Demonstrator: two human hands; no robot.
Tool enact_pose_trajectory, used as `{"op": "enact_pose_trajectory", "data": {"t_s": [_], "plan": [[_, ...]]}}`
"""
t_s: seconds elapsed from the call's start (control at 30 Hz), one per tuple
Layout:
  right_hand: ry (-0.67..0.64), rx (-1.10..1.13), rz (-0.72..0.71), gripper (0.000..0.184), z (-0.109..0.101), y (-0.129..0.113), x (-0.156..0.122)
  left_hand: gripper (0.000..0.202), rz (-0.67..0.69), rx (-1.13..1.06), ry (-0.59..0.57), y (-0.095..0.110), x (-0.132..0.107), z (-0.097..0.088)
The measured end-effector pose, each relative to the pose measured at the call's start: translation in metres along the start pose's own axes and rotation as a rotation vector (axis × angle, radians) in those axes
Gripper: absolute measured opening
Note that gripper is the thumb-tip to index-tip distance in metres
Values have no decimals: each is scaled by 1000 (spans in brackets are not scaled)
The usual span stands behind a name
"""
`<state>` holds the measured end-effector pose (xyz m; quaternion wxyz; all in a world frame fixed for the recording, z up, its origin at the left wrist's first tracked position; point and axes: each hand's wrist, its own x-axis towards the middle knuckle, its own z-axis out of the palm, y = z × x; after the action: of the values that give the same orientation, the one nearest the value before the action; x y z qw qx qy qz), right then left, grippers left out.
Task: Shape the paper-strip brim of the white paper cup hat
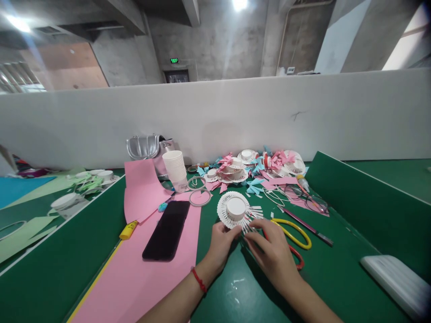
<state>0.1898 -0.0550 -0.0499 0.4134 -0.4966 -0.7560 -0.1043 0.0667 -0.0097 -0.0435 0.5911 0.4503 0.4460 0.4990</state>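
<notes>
A white partition (pixel 215 119) stands before concrete walls (pixel 229 49).

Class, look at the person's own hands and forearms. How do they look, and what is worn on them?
The left hand and right hand are ungloved, and no sleeve shows on either forearm. A thin red cord-like bracelet with a small knot circles the left wrist. Nothing shows on the right wrist.

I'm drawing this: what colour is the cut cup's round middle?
White; the round middle shows best in the head view.
</notes>
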Motion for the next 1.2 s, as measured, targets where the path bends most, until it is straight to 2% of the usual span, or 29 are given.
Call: {"op": "enact_pose_trajectory", "data": {"t_s": [0.1,0.17,0.27,0.37,0.47,0.7,0.9,1.1,1.2], "plan": [[-17,53,37,15,0,-1,0,10,26,4,-36,2,-1,0],[-30,126,88,14,1,-2,0,18,49,-2,-79,4,-2,0],[-14,271,223,11,4,-1,1,22,77,57,-79,4,-4,1],[10,386,367,11,7,1,2,16,122,165,-50,3,-5,2],[15,467,452,12,9,2,2,11,156,223,-57,1,-5,2],[-32,735,686,17,11,5,2,18,132,177,-142,3,-7,2],[-32,805,740,20,11,11,4,18,103,100,-125,5,-8,4],[28,810,681,13,9,9,5,18,77,53,-159,5,-6,2],[9,890,742,13,8,8,6,20,75,37,-165,6,-6,2]]}}
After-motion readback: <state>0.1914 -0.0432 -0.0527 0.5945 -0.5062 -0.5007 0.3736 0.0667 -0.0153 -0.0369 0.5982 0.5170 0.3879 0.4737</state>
